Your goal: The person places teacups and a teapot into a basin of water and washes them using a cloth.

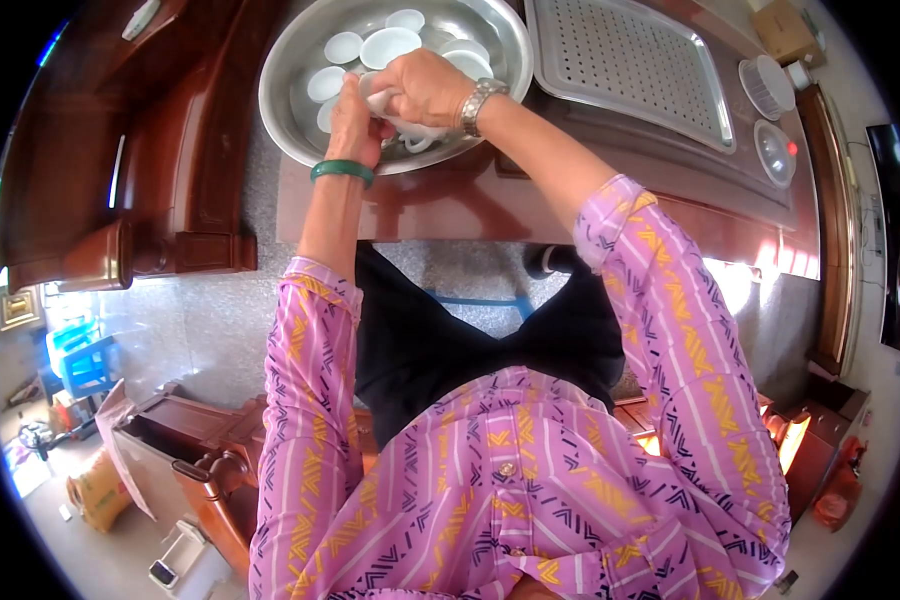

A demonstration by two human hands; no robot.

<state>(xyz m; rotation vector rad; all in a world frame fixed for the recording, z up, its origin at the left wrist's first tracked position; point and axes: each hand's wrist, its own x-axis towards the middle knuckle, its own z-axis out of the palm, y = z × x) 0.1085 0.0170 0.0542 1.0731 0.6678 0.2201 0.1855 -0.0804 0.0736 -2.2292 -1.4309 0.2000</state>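
- Over the steel basin [272, 112], near its wearer-side rim: both hands close together, inside the rim outline.
- Left hand [350, 128]: fingers curled narrow on the left end of a white piece [381, 101]. Green bangle [342, 172] on that wrist.
- Right hand [425, 88]: fingers bent round the same white piece from above right. Metal watch [483, 104] on that wrist.
- Key relation: white piece sits between the hands, both equally near. Long axis looks slanted, from left fingertips down toward underside of right hand. Cup or cloth: can't tell, fingers cover most of it.
- White dishes [390, 48] lie in the basin, mostly just beyond the fingers, apart from each other or overlapping.
- Perforated tray [625, 55]: on the table [420, 215], just beside the basin, right-hand side.
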